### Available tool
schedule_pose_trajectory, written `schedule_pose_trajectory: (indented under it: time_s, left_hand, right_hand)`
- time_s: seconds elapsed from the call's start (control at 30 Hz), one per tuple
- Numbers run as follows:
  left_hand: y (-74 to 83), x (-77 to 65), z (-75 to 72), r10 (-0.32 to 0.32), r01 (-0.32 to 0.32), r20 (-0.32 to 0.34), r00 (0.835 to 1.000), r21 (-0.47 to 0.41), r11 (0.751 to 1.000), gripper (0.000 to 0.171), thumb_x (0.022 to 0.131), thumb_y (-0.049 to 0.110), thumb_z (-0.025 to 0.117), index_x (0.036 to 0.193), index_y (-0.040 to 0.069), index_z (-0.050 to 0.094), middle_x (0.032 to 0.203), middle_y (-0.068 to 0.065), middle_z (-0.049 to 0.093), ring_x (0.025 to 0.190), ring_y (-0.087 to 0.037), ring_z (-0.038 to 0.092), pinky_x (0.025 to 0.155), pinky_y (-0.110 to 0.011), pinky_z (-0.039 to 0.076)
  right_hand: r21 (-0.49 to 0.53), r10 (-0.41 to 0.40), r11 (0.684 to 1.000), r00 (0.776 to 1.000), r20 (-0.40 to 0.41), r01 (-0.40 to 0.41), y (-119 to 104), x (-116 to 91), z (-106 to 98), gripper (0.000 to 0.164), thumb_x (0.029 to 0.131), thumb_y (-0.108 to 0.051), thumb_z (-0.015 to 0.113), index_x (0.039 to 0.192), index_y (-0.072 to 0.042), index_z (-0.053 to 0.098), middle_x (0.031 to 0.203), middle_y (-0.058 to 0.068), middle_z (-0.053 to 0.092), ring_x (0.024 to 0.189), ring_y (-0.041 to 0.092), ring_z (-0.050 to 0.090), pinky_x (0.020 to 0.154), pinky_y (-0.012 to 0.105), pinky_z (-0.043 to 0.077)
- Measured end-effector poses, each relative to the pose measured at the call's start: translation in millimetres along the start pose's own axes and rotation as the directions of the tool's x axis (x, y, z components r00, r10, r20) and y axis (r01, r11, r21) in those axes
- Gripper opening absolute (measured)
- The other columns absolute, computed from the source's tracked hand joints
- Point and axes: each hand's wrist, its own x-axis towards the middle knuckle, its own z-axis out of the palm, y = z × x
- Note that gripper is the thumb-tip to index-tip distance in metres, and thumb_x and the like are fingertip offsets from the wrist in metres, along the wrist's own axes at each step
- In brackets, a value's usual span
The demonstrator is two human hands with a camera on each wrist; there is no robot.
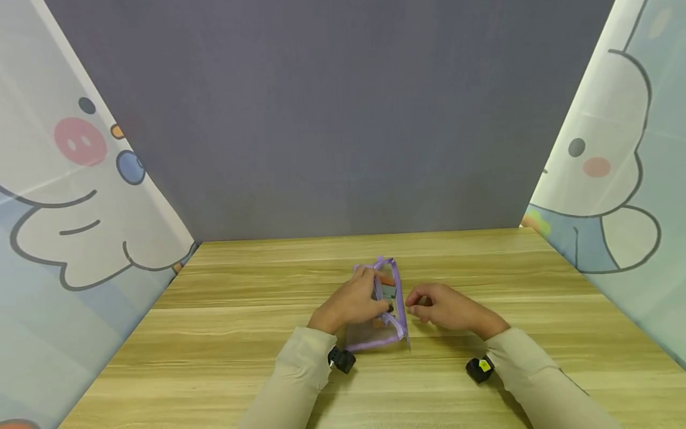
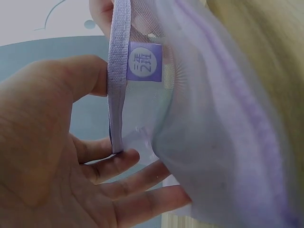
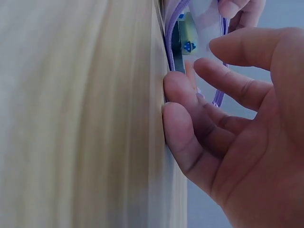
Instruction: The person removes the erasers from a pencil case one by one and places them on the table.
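Mesh pouch (image 2: 204, 118) with ribbed edging (image 2: 118, 61) is pinched by left hand (image 1: 351, 301), right hand (image 1: 446, 307) loosely curved.

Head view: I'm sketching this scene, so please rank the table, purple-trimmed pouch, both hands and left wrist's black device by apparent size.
1. Table
2. Purple-trimmed pouch, partly covered
3. Left hand and right hand: too alike to rank
4. Black device at the left wrist
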Motion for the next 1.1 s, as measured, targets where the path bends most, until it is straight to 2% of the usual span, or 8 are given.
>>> schedule_pose_trajectory:
  time_s: [0.23,0.37,0.5,0.7,0.8,0.97,1.1]
  left_hand:
    - [0.4,1.2,2.3,0.031,-0.031,-0.004,1.0,0.025,0.999,0.066,0.091,0.033,0.065,0.146,0.003,0.044,0.13,-0.006,0.046,0.086,-0.014,0.055,0.075,-0.029,0.049]
    - [1.7,0.8,4.0,0.023,-0.023,0.003,1.0,0.013,1.0,0.073,0.094,0.036,0.064,0.153,0.004,0.036,0.136,-0.006,0.043,0.088,-0.014,0.055,0.077,-0.03,0.05]
    - [2.3,0.7,5.4,0.021,-0.021,-0.006,1.0,0.001,1.0,0.076,0.096,0.038,0.063,0.157,0.007,0.03,0.145,-0.006,0.039,0.094,-0.014,0.055,0.083,-0.032,0.05]
    - [0.4,0.1,6.6,0.033,-0.033,-0.011,0.999,-0.028,0.999,0.077,0.098,0.037,0.063,0.16,0.01,0.026,0.148,-0.006,0.037,0.098,-0.014,0.056,0.085,-0.033,0.05]
    - [-0.4,0.0,6.0,0.041,-0.042,-0.02,0.999,-0.02,0.999,0.072,0.097,0.035,0.064,0.157,0.012,0.033,0.146,-0.005,0.039,0.096,-0.015,0.056,0.083,-0.033,0.05]
    - [-0.5,2.1,6.1,0.063,-0.062,-0.044,0.997,0.028,0.998,0.052,0.092,0.027,0.065,0.144,0.025,0.054,0.136,-0.003,0.044,0.077,-0.014,0.055,0.063,-0.03,0.048]
    - [2.1,3.3,5.5,0.062,-0.052,-0.061,0.996,0.155,0.987,0.042,0.091,0.028,0.062,0.133,0.031,0.065,0.129,0.001,0.051,0.072,-0.012,0.054,0.059,-0.032,0.045]
  right_hand:
    - [-0.067,-0.056,0.996,0.998,-0.019,0.055,3.9,1.7,1.6,0.017,0.097,-0.014,0.066,0.112,-0.006,0.068,0.125,0.012,0.061,0.094,0.019,0.062,0.073,0.03,0.052]
    - [-0.106,-0.094,0.99,0.995,-0.018,0.091,4.8,2.4,1.9,0.017,0.097,-0.014,0.066,0.112,-0.007,0.071,0.129,0.012,0.061,0.104,0.023,0.061,0.08,0.032,0.052]
    - [-0.132,-0.094,0.987,0.996,-0.004,0.093,3.5,3.4,1.8,0.023,0.097,-0.017,0.066,0.117,-0.005,0.071,0.133,0.013,0.06,0.108,0.026,0.062,0.084,0.036,0.053]
    - [-0.175,-0.065,0.982,0.998,0.011,0.066,1.9,3.7,1.7,0.024,0.097,-0.018,0.067,0.117,-0.005,0.074,0.139,0.018,0.056,0.125,0.038,0.055,0.095,0.05,0.05]
    - [-0.207,-0.063,0.976,0.998,0.017,0.065,1.1,3.6,0.6,0.022,0.097,-0.016,0.067,0.113,-0.006,0.076,0.139,0.018,0.057,0.131,0.042,0.049,0.1,0.055,0.045]
    - [-0.262,-0.06,0.963,0.998,0.017,0.063,0.7,2.5,-1.8,0.019,0.096,-0.013,0.067,0.11,-0.008,0.077,0.138,0.016,0.059,0.131,0.042,0.049,0.101,0.056,0.044]
    - [-0.302,-0.052,0.952,0.999,0.006,0.051,-0.3,1.0,-2.8,0.018,0.094,-0.012,0.067,0.109,-0.01,0.078,0.136,0.015,0.06,0.129,0.041,0.051,0.099,0.055,0.046]
